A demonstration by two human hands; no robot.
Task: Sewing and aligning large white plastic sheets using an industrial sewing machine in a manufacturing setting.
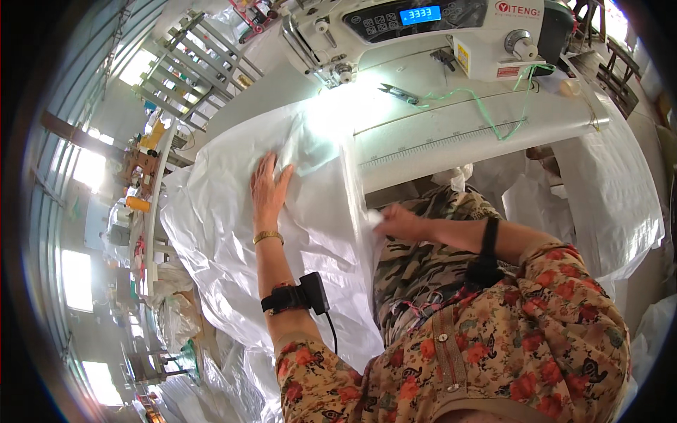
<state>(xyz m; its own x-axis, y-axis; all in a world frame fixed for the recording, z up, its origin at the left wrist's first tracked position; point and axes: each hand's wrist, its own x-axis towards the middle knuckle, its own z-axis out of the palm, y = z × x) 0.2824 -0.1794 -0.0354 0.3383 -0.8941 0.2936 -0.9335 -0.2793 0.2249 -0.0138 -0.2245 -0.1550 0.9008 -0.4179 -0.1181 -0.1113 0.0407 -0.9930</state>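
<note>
The left hand (268, 192) spreads ungripping fingers flat on a glossy, crinkled, translucent white plastic-looking sheet (310, 204); the right hand (400, 222) has fingers curled closed at its straight right edge. The sheet runs beneath the white metal sewing machine (437, 37), overhanging the pale counter (557, 118), whose surface opens rightward.

You have one white sewing machine (486, 44), one blue rectangular screen (420, 14), one gold-coloured wristband (268, 237), two black arm straps (285, 299), and at least two white plastic sheets (226, 204).
</note>
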